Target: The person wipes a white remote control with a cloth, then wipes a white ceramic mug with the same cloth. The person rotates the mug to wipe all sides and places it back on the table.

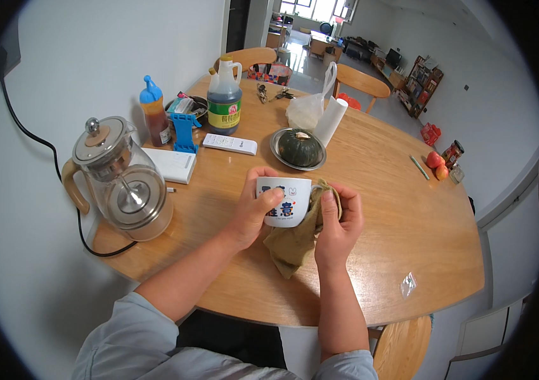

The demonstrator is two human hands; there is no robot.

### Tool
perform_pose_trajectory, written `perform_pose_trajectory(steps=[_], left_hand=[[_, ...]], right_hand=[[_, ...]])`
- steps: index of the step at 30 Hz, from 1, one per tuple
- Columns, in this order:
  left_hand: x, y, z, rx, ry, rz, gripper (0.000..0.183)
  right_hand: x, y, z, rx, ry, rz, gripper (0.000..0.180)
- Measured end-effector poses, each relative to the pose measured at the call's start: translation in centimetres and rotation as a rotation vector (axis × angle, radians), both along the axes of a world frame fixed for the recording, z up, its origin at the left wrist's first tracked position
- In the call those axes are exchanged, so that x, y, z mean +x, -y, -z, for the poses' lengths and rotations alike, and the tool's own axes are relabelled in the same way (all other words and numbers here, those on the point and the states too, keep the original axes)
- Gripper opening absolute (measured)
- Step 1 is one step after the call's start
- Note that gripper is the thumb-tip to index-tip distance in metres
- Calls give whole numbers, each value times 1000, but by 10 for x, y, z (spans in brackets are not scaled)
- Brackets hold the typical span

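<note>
A white ceramic mug (301, 194) with printed characters and a small rabbit face is held above the wooden table (393, 223). My left hand (255, 209) grips it from the left, thumb across its printed front. On the other side, my right hand (340, 213) pinches an olive-brown cloth (293, 247) against the mug's handle, which the cloth mostly covers. The cloth's loose end hangs below the mug. Inside the mug cannot be seen. Just beyond it, a dark green pumpkin (299, 148) rests in a metal bowl (276, 154).
At left stands a glass electric kettle (126, 190) with its black cord (55, 156). Behind are a white box (174, 164), a blue phone stand (185, 133), a remote (230, 144), a sauce jug (224, 97) and a squeeze bottle (153, 114). Red fruit (434, 160) and jars lie far right.
</note>
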State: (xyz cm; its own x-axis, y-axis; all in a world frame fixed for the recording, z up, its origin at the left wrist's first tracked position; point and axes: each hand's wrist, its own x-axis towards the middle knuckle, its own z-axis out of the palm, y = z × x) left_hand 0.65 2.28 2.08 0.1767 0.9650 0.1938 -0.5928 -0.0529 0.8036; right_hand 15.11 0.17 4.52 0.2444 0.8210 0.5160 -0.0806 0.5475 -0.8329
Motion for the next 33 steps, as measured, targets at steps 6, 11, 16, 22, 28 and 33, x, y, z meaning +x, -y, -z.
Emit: perform_pose_trajectory(steps=[6,11,16,22,28,33], left_hand=[[-8,-4,-7,191,-253,-47,59],[-8,-3,-10,287,-209,-134,59],[-7,-4,1,52,39,-61,51],[-4,3,-6,-146,206,44,49],[-5,5,-8,-204,256,184,48],[-3,3,-2,-248,340,254,46]], right_hand=[[12,-7,-3,-164,-156,-192,13],[11,-9,-3,-222,-288,-395,17],[2,-5,1,-173,-316,-512,30],[-6,1,3,-12,-63,-388,46],[3,0,10,18,1,-357,49],[4,2,6,58,-44,-348,45]])
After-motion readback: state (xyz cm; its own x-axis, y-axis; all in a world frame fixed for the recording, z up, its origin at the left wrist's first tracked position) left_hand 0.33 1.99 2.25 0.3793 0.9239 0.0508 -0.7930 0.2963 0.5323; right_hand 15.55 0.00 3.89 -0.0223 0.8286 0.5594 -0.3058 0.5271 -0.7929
